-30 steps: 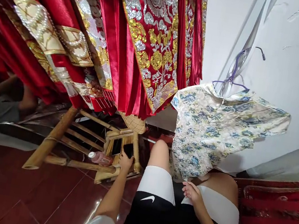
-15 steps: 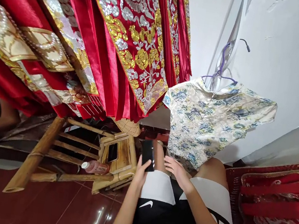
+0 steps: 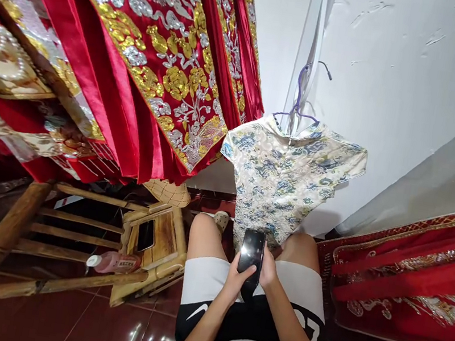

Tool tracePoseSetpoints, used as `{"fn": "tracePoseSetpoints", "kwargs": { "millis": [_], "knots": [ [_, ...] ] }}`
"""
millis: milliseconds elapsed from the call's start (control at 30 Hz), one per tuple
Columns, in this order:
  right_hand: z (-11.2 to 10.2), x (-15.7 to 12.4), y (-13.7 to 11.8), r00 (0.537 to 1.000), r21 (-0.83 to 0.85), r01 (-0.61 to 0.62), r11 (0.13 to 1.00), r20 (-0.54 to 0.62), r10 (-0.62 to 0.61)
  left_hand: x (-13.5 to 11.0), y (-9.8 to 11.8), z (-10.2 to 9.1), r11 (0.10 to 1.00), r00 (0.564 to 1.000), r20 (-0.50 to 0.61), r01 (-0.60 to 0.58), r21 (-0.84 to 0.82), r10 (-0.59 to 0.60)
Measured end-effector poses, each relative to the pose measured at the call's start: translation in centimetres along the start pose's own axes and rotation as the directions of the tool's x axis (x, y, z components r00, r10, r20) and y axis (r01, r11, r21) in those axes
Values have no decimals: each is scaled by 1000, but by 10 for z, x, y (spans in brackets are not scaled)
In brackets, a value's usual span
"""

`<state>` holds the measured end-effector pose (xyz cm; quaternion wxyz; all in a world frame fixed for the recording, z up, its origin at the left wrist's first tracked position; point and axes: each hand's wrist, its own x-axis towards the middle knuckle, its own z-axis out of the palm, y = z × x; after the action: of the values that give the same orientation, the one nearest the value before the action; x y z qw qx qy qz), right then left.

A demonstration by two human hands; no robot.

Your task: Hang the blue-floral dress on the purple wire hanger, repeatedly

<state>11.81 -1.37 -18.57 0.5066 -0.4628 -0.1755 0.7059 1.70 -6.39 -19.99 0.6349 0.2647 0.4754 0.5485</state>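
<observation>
A black smartphone (image 3: 252, 249) with a glossy, light-reflecting face is held upright over my lap. My left hand (image 3: 236, 278) grips its left side, thumb laid across the lower face. Along the right edge sits my right hand (image 3: 268, 268), fingers curled around it and partly hidden behind. Just beyond the phone hangs a cream dress with blue flowers (image 3: 284, 182) on a purple hanger (image 3: 299, 92), its lower end between my knees.
To the left a bamboo chair (image 3: 83, 237) stands beside a small bamboo stool (image 3: 165, 235) bearing another phone (image 3: 146, 235). A pink drink bottle (image 3: 115, 262) lies by them. Red embroidered costumes (image 3: 176, 82) hang at upper left; red decorated fabric (image 3: 417, 281) is at right. A white wall (image 3: 399, 65) rises behind.
The phone has come in from the left to the middle of my lap. My right hand, earlier empty with fingers spread, now holds its right edge. The view has shifted right.
</observation>
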Motion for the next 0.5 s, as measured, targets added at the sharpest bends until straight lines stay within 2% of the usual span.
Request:
{"fn": "tracePoseSetpoints", "kwargs": {
  "millis": [100, 233, 400, 500],
  "knots": [
    [4, 0, -1, 998, 56, -52, 997, -29, 54, -3, 2, -4, 1000, 1000, 2, -17, 21, 17],
    [8, -1, -4, 996, 88, -86, 992, -4, 87, -6, 8, -7, 1000, 1000, 4, 21, -16, -21],
    [11, -7, -12, 997, 68, -68, 995, 42, 65, -5, 9, -5, 989, 996, -26, 81, -123, -84],
    [11, -11, -19, 996, 69, -54, 996, 76, 49, -1, 3, -4, 982, 990, -99, 86, -166, -103]
  ]
}}
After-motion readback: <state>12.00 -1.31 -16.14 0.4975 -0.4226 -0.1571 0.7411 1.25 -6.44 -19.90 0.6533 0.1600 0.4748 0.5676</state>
